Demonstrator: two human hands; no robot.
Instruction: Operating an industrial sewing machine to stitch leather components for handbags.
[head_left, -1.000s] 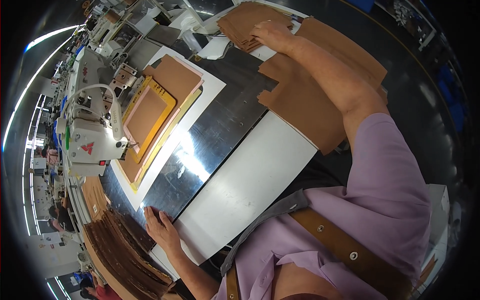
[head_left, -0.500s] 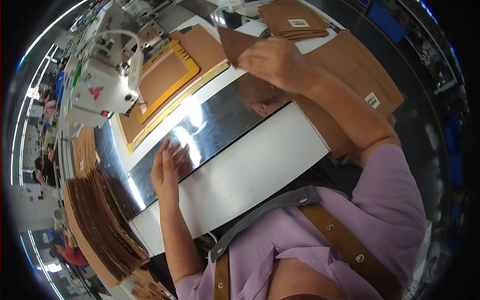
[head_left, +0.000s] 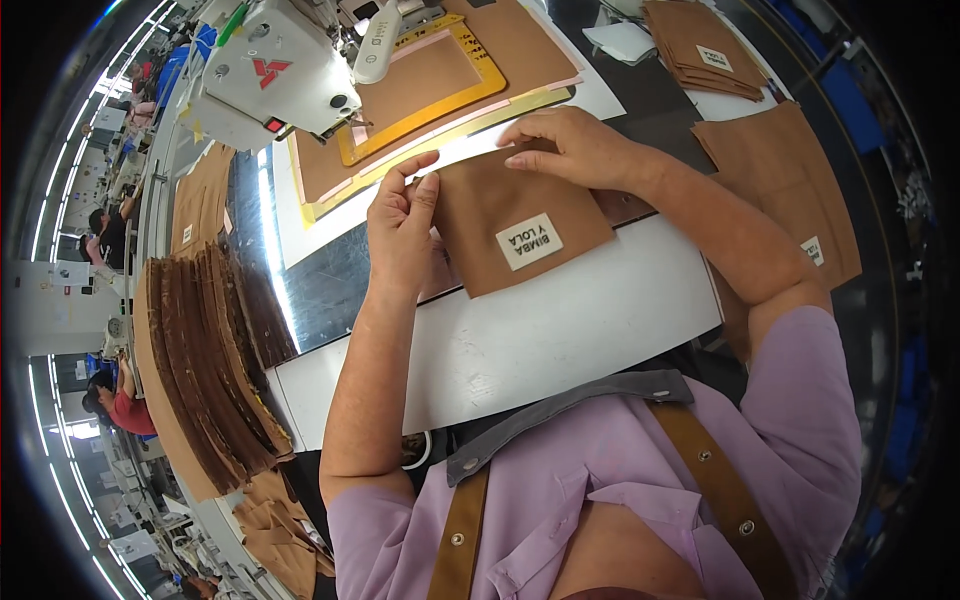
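Observation:
A square brown piece (head_left: 470,220) with a white printed label (head_left: 524,241) is raised over the metal worktop. My left hand (head_left: 405,210) has its fingers and thumb closed on the piece's upper left corner. My right hand (head_left: 550,145) grips its upper right edge with curled fingers. Just beyond my hands, a yellow frame (head_left: 480,70) lies on brown material on a white sheet, under a white sewing machine (head_left: 260,75).
A tall stack of brown pieces (head_left: 195,370) stands at the left, another pile (head_left: 680,45) lies at the back right, and larger brown pieces (head_left: 775,175) lie at the right. A white board (head_left: 560,320) runs along the near edge. Co-workers (head_left: 125,405) sit further left.
My right hand has brought a brown piece from the back right toward the middle. My left hand has moved up from the table's near left and taken hold of it. The view has shifted.

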